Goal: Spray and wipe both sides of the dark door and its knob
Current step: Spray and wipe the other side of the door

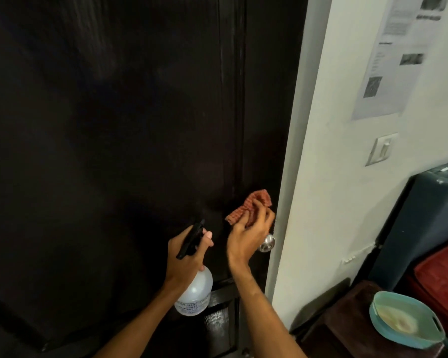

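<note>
The dark door (119,130) fills most of the view. Its round silver knob (267,242) sits near the door's right edge. My right hand (248,236) holds a red checked cloth (248,206) against the door just above the knob, and the hand hides part of the knob. My left hand (186,257) grips a clear spray bottle (195,293) by its black trigger head (190,239), left of the knob, with the nozzle pointing up at the door.
A white wall (334,177) stands right of the door, with a paper sheet (398,55) and a light switch (382,152). A teal basin (405,319) sits on a dark stool (347,324) at lower right, beside a dark blue box (424,215).
</note>
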Demonstrator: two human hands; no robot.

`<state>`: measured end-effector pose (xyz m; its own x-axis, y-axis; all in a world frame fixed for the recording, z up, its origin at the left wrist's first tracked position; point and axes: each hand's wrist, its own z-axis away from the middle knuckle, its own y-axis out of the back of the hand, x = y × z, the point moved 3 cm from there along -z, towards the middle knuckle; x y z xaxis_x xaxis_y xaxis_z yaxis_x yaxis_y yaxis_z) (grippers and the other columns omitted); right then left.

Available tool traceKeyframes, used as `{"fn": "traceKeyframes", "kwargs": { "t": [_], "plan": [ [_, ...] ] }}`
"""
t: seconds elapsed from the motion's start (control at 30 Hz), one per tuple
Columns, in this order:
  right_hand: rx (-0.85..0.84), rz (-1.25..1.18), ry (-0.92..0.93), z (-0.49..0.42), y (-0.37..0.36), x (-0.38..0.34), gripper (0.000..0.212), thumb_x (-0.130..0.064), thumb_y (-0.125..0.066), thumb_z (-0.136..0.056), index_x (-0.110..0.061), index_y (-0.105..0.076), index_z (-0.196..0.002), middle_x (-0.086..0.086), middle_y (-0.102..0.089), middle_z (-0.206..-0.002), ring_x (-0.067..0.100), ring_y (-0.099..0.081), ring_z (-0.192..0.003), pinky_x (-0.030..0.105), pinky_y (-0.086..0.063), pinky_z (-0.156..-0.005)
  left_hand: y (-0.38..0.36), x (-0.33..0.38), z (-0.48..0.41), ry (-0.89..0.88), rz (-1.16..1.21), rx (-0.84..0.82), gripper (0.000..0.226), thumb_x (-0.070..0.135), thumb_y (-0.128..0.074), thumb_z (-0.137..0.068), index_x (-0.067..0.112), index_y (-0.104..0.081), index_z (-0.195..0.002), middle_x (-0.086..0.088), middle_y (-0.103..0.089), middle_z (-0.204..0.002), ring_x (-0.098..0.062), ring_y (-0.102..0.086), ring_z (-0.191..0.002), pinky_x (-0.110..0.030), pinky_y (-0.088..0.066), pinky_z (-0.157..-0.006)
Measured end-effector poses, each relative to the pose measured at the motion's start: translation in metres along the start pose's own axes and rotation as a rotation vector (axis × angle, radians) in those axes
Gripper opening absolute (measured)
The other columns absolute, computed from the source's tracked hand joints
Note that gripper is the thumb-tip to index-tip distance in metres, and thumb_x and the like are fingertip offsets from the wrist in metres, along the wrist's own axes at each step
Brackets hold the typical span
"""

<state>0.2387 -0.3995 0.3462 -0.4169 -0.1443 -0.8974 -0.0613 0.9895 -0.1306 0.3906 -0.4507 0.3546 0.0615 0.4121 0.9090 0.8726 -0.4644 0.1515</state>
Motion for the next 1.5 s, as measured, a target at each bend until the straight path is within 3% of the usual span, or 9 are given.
{"fn": "traceKeyframes", "kwargs": {
  "t": [0.13, 0.33, 0.57, 0.77, 0.87, 1.07, 1.17, 1.33, 1.5],
  "plan": [
    [0.094, 0.019, -0.161, -0.032, 0.005, -0.001, 0.037, 0.001, -0.056, -0.096, -0.011, -0.060, -0.132, 0.008, -0.051, -0.137, 0.018, -0.050, -0.123, 0.054, -0.047, -0.107, 0.004, 0.018, -0.008, -0.043, 0.022, 0.013, 0.028, 0.046, -0.069, -0.089, 0.021, -0.071, -0.077, -0.007, -0.075, -0.079, -0.011, -0.055, -0.041, -0.030, -0.044, -0.041],
    [-0.347, 0.068, 0.440, 0.023, -0.023, -0.037, 0.047, 0.002, -0.060, -0.097, -0.011, -0.059, -0.141, 0.002, -0.045, -0.148, 0.009, -0.040, -0.134, 0.021, -0.036, -0.114, 0.015, 0.024, -0.015, -0.047, -0.005, 0.061, 0.015, 0.017, -0.068, -0.101, 0.011, -0.071, -0.087, -0.010, -0.074, -0.078, -0.023, -0.057, -0.040, -0.032, -0.048, -0.042],
    [-0.778, 0.292, 0.966, 0.042, -0.031, -0.022, 0.048, -0.006, -0.059, -0.087, -0.014, -0.061, -0.135, 0.016, -0.049, -0.145, 0.031, -0.052, -0.114, 0.041, -0.058, -0.074, 0.044, 0.018, -0.002, -0.028, -0.013, 0.116, 0.013, 0.018, -0.068, -0.099, 0.010, -0.072, -0.091, -0.009, -0.073, -0.079, -0.021, -0.057, -0.043, -0.029, -0.048, -0.041],
    [-0.388, 0.126, 0.574, 0.001, -0.018, -0.038, 0.055, 0.010, -0.063, -0.086, -0.011, -0.063, -0.136, 0.012, -0.051, -0.141, 0.023, -0.049, -0.123, 0.022, -0.041, -0.107, 0.051, 0.030, -0.010, -0.048, 0.005, 0.130, 0.016, 0.020, -0.068, -0.099, 0.006, -0.070, -0.092, -0.009, -0.075, -0.083, -0.032, -0.054, -0.041, -0.034, -0.047, -0.043],
    [-0.292, 0.110, 0.474, -0.017, -0.020, -0.048, 0.049, 0.008, -0.062, -0.091, -0.008, -0.062, -0.137, 0.009, -0.051, -0.141, 0.013, -0.045, -0.125, 0.013, -0.034, -0.108, 0.046, 0.033, -0.014, -0.075, -0.019, 0.122, 0.015, 0.018, -0.068, -0.101, 0.009, -0.070, -0.089, -0.008, -0.075, -0.081, -0.032, -0.054, -0.040, -0.036, -0.048, -0.043],
    [-0.425, 0.320, 0.346, 0.026, -0.004, 0.016, 0.061, 0.004, -0.065, -0.089, -0.011, -0.050, -0.146, 0.008, -0.047, -0.140, 0.024, -0.050, -0.125, 0.046, -0.052, -0.101, 0.031, 0.026, -0.005, -0.037, -0.017, 0.102, 0.016, 0.017, -0.068, -0.101, 0.012, -0.071, -0.086, -0.008, -0.075, -0.080, -0.031, -0.055, -0.040, -0.033, -0.047, -0.044],
    [-0.406, 0.293, 0.373, 0.012, -0.002, 0.001, 0.052, 0.003, -0.065, -0.089, -0.011, -0.056, -0.138, 0.006, -0.050, -0.129, 0.018, -0.050, -0.111, 0.041, -0.054, -0.091, 0.024, 0.026, -0.004, -0.041, -0.009, 0.083, 0.016, 0.016, -0.069, -0.101, 0.013, -0.071, -0.086, -0.007, -0.076, -0.080, -0.031, -0.055, -0.039, -0.036, -0.048, -0.047],
    [-0.325, 0.214, 0.575, -0.050, -0.031, -0.091, 0.046, -0.001, -0.063, -0.092, -0.008, -0.060, -0.138, 0.015, -0.051, -0.137, 0.023, -0.049, -0.117, 0.007, -0.032, -0.098, 0.021, 0.045, -0.022, -0.083, 0.001, 0.073, 0.015, 0.024, -0.071, -0.100, 0.018, -0.072, -0.087, -0.012, -0.074, -0.076, -0.029, -0.054, -0.037, -0.038, -0.049, -0.046],
    [-0.268, 0.184, 0.637, -0.053, -0.037, -0.110, 0.045, -0.003, -0.058, -0.099, -0.008, -0.056, -0.143, 0.016, -0.047, -0.147, 0.024, -0.047, -0.123, 0.004, -0.027, -0.105, 0.022, 0.067, -0.040, -0.140, -0.013, 0.095, 0.012, 0.019, -0.069, -0.101, 0.010, -0.070, -0.093, -0.007, -0.077, -0.081, -0.035, -0.054, -0.038, -0.048, -0.052, -0.046]
  ]
}}
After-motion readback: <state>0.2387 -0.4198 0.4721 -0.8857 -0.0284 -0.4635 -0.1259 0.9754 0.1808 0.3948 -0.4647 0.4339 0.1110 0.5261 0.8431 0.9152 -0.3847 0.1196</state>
